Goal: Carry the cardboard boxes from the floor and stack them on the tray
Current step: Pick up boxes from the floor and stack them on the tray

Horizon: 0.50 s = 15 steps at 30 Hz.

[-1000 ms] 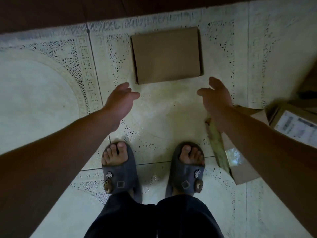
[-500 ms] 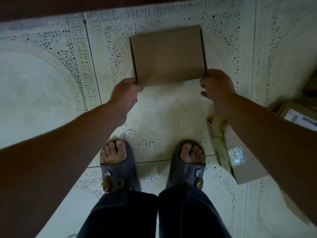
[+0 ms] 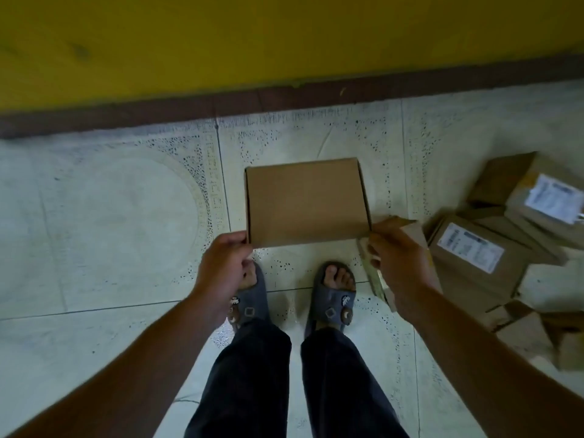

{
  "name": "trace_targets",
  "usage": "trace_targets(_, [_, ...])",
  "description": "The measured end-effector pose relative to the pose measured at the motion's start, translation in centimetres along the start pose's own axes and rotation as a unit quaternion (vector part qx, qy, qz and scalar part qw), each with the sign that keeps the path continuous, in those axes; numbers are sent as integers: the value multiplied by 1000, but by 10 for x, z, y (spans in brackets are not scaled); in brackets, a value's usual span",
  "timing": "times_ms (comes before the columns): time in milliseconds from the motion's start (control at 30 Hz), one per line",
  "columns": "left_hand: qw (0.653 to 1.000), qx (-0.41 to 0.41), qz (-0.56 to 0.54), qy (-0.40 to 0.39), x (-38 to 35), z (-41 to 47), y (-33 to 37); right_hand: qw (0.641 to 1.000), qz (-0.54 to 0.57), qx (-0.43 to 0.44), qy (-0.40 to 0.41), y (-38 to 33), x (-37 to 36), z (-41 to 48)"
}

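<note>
We've got a grip! Our left hand [image 3: 222, 268] pinches the near left corner of the plain cardboard box [image 3: 306, 202]. Our right hand [image 3: 396, 257] curls round the near right corner, so both hands are closed on it. The box sits level out in front of us, just beyond our slippers [image 3: 331, 298]. It looks to be coming off the tiled floor [image 3: 94, 216], though we can't be sure of that. So the pick-up looks about done for this one, while the carry and the stacking are yet to come. There's no tray anywhere in view, so we can't say how many are stacked. Off to our right a heap of labelled boxes [image 3: 471, 245] lies on the floor, several at least, waiting their turn.
</note>
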<state>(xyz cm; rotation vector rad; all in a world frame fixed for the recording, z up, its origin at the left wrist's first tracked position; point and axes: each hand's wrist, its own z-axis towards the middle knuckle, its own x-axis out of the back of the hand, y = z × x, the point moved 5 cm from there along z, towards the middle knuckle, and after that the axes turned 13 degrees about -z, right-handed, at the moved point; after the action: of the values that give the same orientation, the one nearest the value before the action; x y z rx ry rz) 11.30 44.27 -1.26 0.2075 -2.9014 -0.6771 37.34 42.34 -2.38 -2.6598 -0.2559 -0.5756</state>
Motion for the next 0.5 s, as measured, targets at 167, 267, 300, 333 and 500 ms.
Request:
trace_targets(167, [999, -32, -44, -3, 22, -84, 50, 999, 36, -4, 10, -28, 35, -97])
trace_targets(267, [997, -53, -50, -2, 37, -134, 82, 999, 43, 8, 23, -48, 54, -158])
trace_targets(300, [997, -61, -50, -4, 40, -144, 88, 999, 45, 12, 27, -53, 58, -172])
trace_targets(333, [996, -67, -53, -3, 42, -153, 93, 998, 48, 15, 30, -56, 62, -182])
trace_targets(500, [992, -101, -74, -4, 77, -235, 123, 997, 47, 62, 25, -88, 84, -267])
